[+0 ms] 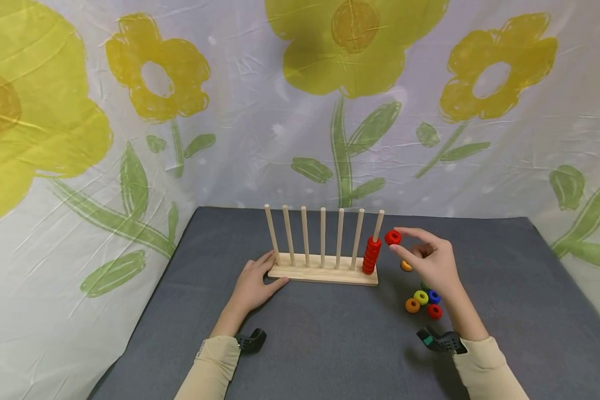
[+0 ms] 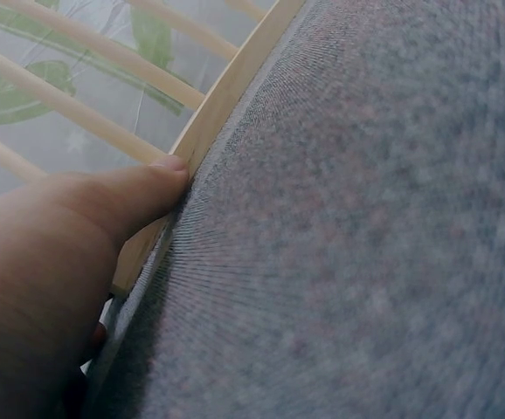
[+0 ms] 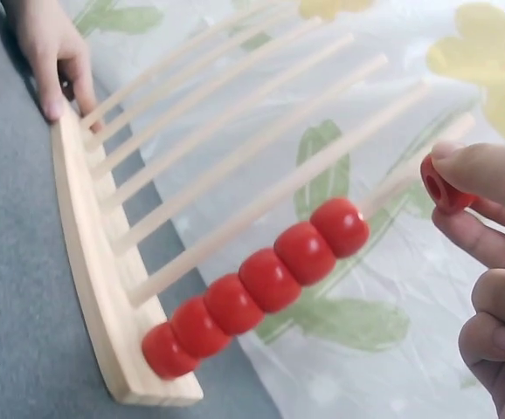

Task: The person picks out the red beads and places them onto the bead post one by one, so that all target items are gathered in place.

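Note:
A wooden peg rack (image 1: 325,273) with several upright pegs stands on the table. Red beads (image 1: 371,255) are stacked on its rightmost peg, whose upper part is bare. My left hand (image 1: 252,283) grips the left end of the rack's base. In the left wrist view its thumb (image 2: 148,192) lies along the base's front edge; the other fingers are mostly hidden. Just right of the rightmost peg's top, my right hand (image 1: 432,261) pinches a red bead (image 1: 393,238) between thumb and fingers. That bead (image 3: 445,185) is apart from the peg, its hole showing in the right wrist view.
Loose beads lie on the dark grey table (image 1: 330,344), right of the rack: an orange (image 1: 412,305), a yellow (image 1: 421,298), a blue (image 1: 434,296), a red (image 1: 434,311) and a partly hidden green one. Another orange bead (image 1: 406,266) sits closer to the rack. A flowered cloth (image 1: 250,139) hangs behind.

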`<action>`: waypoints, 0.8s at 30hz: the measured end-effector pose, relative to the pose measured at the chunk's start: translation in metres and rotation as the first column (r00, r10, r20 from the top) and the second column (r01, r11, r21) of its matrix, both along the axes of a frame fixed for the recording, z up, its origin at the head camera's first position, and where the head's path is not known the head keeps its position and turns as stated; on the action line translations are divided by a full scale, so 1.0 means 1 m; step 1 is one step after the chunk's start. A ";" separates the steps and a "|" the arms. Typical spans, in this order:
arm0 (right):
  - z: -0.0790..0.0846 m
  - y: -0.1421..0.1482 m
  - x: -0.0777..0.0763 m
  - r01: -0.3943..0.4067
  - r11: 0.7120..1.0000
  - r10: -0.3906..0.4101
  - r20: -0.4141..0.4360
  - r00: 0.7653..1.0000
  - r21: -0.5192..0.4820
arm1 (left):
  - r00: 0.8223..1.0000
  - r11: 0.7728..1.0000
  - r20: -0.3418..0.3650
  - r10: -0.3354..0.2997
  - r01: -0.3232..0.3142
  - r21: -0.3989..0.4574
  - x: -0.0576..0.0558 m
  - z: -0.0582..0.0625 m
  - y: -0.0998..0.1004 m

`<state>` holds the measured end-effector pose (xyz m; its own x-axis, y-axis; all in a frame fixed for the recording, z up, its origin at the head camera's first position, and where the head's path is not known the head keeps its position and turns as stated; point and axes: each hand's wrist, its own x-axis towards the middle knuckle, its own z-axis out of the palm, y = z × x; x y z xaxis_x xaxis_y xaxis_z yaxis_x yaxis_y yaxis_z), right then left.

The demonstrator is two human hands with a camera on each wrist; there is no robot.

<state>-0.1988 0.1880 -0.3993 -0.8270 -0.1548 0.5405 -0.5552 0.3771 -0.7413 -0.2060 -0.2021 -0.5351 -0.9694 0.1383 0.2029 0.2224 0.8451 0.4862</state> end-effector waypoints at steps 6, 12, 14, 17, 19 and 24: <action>0.005 -0.007 0.000 -0.011 0.998 0.011 -0.002 1.000 -0.055 | 1.000 1.000 -0.005 0.001 -0.001 -0.006 0.000 0.000 0.000; 0.012 -0.009 -0.001 -0.010 0.998 0.006 -0.050 0.999 -0.069 | 1.000 1.000 -0.002 0.005 -0.005 0.003 0.001 0.001 0.000; 0.015 -0.010 -0.002 -0.013 0.997 0.008 -0.068 0.998 -0.080 | 1.000 1.000 -0.002 0.006 -0.006 0.002 0.001 0.001 -0.001; 0.018 -0.012 -0.003 -0.022 0.993 0.013 -0.080 0.997 -0.116 | 1.000 1.000 -0.004 0.004 -0.004 -0.002 0.001 0.000 -0.001; 0.020 -0.014 -0.004 -0.030 0.989 0.018 -0.087 0.996 -0.144 | 1.000 1.000 0.004 0.002 -0.002 -0.005 0.000 0.000 -0.001; 0.025 -0.019 -0.006 -0.047 0.975 0.029 -0.086 0.996 -0.217 | 0.999 1.000 0.034 0.003 -0.003 -0.004 -0.001 0.001 0.000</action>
<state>-0.2043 0.1689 -0.3744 -0.7740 -0.0555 0.6307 -0.6285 0.1883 -0.7547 -0.2067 -0.2023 -0.5345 -0.9761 0.1359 0.1695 0.2031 0.8477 0.4901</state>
